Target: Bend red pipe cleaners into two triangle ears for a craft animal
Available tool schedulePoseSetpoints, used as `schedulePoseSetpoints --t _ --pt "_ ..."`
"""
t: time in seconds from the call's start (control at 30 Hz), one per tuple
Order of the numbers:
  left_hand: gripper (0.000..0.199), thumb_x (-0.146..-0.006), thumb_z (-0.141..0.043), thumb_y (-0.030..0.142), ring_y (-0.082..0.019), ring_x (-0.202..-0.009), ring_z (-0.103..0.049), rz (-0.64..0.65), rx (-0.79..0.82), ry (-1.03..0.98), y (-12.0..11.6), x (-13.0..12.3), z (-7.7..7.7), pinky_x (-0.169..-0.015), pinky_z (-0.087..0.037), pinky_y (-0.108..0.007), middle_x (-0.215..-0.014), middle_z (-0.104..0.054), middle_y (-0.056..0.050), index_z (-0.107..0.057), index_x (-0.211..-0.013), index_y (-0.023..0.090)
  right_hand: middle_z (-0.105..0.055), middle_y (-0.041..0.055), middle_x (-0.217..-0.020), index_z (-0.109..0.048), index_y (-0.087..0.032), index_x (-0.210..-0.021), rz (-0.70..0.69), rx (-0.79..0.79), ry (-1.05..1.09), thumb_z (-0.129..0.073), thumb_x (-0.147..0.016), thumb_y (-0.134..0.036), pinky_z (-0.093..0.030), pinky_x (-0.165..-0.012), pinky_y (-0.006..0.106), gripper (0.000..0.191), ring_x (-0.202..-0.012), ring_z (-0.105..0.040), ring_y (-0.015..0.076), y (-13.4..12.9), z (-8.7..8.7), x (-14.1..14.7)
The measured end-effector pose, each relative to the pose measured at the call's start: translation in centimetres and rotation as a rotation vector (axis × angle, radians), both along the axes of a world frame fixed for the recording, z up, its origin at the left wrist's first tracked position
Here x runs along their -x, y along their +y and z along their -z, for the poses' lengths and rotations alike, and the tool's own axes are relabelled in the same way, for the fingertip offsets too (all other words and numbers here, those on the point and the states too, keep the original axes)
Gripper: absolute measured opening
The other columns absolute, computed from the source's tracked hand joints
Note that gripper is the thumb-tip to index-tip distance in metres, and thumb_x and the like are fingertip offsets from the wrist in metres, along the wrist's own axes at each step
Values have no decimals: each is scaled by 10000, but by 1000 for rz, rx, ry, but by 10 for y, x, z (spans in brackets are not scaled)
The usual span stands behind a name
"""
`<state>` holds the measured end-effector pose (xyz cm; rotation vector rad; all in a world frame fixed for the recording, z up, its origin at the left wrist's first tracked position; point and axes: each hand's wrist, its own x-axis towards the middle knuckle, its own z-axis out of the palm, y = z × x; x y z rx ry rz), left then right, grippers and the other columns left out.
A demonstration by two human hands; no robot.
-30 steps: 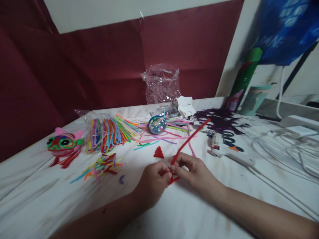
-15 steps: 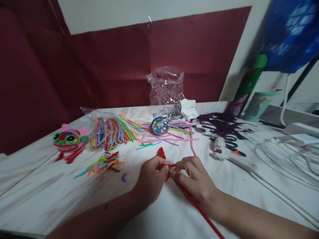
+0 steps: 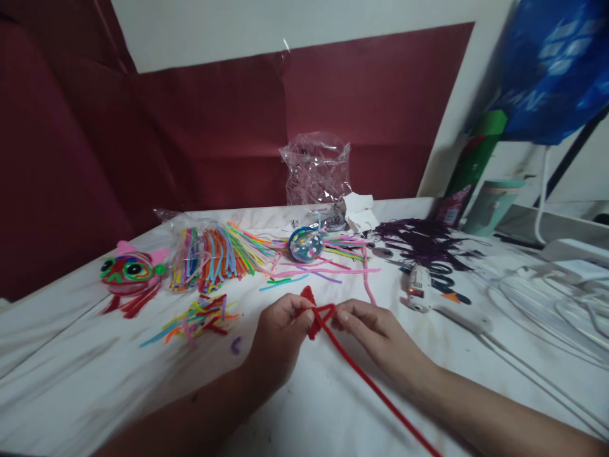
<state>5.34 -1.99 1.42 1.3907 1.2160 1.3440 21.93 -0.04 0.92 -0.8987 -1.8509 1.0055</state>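
Above the white marbled table, my left hand (image 3: 280,333) pinches a small red fuzzy piece (image 3: 309,296) between thumb and fingers. A long red pipe cleaner (image 3: 368,382) runs from that pinch down to the lower right. Near the fingertips it bends into a small triangular loop, and my right hand (image 3: 373,330) pinches the loop's right corner. Part of the red piece is hidden behind my left fingers.
Cut pipe cleaner bits (image 3: 202,317) and a pink-and-red fish-like figure (image 3: 129,274) lie left, beside bagged pipe cleaners (image 3: 214,257). A decorated clear ball (image 3: 306,244) sits behind my hands. At right are a white glue gun (image 3: 421,292), cables and a green cup (image 3: 495,206).
My right hand has moved slightly away from my left, and a small triangular loop of red pipe cleaner now shows between them. The long tail hangs free of my right palm.
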Motion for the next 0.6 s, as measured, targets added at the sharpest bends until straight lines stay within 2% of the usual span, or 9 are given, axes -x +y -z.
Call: schedulePoseSetpoints --t 0.1,0.23,0.4,0.6 --pt "47 -712 -532 182 -108 -554 -491 -4 -10 91 -2 -2 5 -567 -385 -227 -570 -548 23 -565 -689 156 -549 2 -632 -578 -151 -684 -150 298 129 -508 -814 -430 -391 -594 239 315 -607 -485 123 -2 2 6" --pt "52 -701 -537 198 -114 -549 -494 38 37 74 -4 -7 5 -550 -387 -230 -578 -549 19 -564 -704 153 -545 -13 -614 -607 -134 -691 -205 479 282 -628 -730 -425 -351 -561 218 295 -554 -436 87 -5 11 10" --pt "92 -698 -536 230 -109 -541 -482 100 118 -22 -4 -8 1 -551 -380 -227 -568 -553 18 -568 -698 144 -528 -20 -579 -591 -131 -639 -172 526 312 -650 -704 -396 -335 -545 218 279 -525 -408 76 -5 11 9" --pt "167 -713 -523 265 -122 -554 -474 105 140 202 -1 -5 -2 -540 -344 -230 -554 -554 6 -577 -614 142 -498 -22 -554 -514 -149 -570 -82 438 194 -635 -677 -320 -315 -507 215 235 -514 -388 82 -2 9 9"
